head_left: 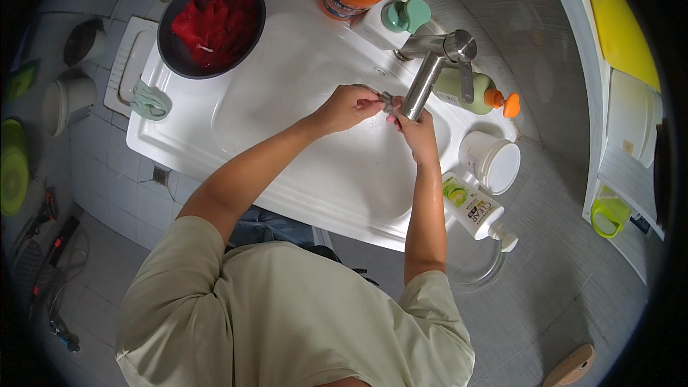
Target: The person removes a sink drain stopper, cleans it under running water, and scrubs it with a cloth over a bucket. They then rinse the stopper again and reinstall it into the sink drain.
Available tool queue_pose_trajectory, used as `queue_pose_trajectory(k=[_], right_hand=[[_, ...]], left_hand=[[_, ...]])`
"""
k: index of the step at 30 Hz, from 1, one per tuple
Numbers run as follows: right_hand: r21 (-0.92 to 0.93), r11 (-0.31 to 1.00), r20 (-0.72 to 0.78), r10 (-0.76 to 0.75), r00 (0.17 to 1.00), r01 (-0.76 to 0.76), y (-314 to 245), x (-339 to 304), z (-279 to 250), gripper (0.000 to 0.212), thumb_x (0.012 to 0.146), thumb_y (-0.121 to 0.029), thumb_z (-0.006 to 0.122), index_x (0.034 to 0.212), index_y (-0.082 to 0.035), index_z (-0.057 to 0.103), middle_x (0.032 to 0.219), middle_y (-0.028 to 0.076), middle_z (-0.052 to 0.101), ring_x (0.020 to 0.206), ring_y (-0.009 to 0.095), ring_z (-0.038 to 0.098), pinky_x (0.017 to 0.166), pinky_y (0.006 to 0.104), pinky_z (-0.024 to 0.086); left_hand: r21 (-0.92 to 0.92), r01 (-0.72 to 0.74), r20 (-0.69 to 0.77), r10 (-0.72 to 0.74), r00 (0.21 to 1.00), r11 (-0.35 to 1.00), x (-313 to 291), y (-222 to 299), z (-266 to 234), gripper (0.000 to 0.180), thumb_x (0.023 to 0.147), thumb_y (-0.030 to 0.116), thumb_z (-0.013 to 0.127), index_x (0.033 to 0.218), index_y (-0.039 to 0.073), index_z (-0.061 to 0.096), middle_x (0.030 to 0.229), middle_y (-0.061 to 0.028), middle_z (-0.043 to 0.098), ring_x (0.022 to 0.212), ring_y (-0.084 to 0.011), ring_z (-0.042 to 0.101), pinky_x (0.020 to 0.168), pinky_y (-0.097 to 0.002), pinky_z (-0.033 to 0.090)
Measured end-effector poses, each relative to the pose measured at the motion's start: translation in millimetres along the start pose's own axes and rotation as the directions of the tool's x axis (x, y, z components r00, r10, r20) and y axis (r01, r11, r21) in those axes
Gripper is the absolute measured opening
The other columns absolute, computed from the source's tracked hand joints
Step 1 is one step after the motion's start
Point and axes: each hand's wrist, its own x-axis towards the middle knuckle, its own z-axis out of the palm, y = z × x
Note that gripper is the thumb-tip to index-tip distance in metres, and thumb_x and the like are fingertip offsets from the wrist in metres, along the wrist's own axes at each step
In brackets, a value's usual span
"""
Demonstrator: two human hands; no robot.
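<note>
Over the glossy white sink basin (322,186), my bare left hand (347,108) and bare right hand (417,133) are pinching a small, crumpled, grey, soft-looking scrap (388,100). It is lying at three o'clock from my left, between ten and eleven from my right, touching both; the silver metal tap (428,77) is standing at two o'clock. Its long axis is staying unclear.

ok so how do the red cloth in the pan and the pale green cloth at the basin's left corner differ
Colour: the red cloth is deep red, the pale green cloth a soft, light green.
Size: the red cloth makes a much bigger heap; the pale green cloth is a small bunch.
Place: the red cloth sits inside the dark pan, the pale green cloth at the white basin's edge.
Both are crumpled.
</note>
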Motion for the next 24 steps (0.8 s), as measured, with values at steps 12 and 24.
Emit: queue_pose_trajectory(k=[12,24], right_hand=[[-0.798,0.522,0.015,-0.481,0.877,0.300,136.6,39.7,37.4,0.018,0.080,-0.006,0.054,0.097,0.000,0.055,0.081,0.022,0.059,0.075,0.040,0.058,0.067,0.0454,0.048],[-0.721,0.631,-0.018,-0.430,0.903,0.287,117.6,45.3,53.9,0.022,0.079,-0.007,0.056,0.101,-0.005,0.058,0.096,0.019,0.059,0.080,0.036,0.058,0.069,0.0446,0.048]], left_hand=[[0.064,0.398,-0.412,-0.339,0.846,0.915,-38.9,-32.5,-51.6,0.024,0.089,0.021,0.053,0.102,0.001,0.056,0.093,-0.0082,0.062,0.081,-0.0152,0.062,0.073,-0.0265,0.048],[0.156,0.406,-0.450,-0.301,0.841,0.900,-58.8,-30.8,-76.0,0.017,0.090,0.015,0.050,0.097,0.002,0.056,0.090,-0.0050,0.061,0.079,-0.0138,0.060,0.073,-0.0259,0.046]])
